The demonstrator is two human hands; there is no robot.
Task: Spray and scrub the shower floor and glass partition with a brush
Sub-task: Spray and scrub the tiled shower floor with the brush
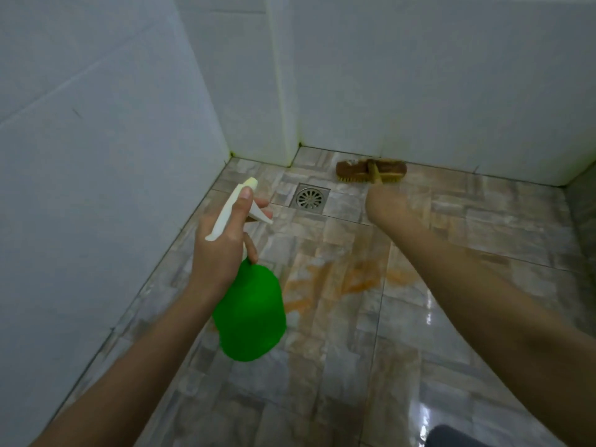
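While our left hand [222, 243] curls round the neck of the spray bottle [251, 317], one finger lying along its white plastic trigger head, the bottle's rounded green body hangs left of the drain [310, 197] and nearer to us. The drain is a round slotted metal grate in a square frame. Just right of it and a little beyond, the brush [371, 169] sits bristles down on the glossy, stone-patterned floor [451, 350], its block brown and wooden. Our right hand [385, 204] meets its pale handle, but blur hides the fingers and we cannot tell their grip. An orange smear [354, 279] streaks the tiles on our side of the drain.
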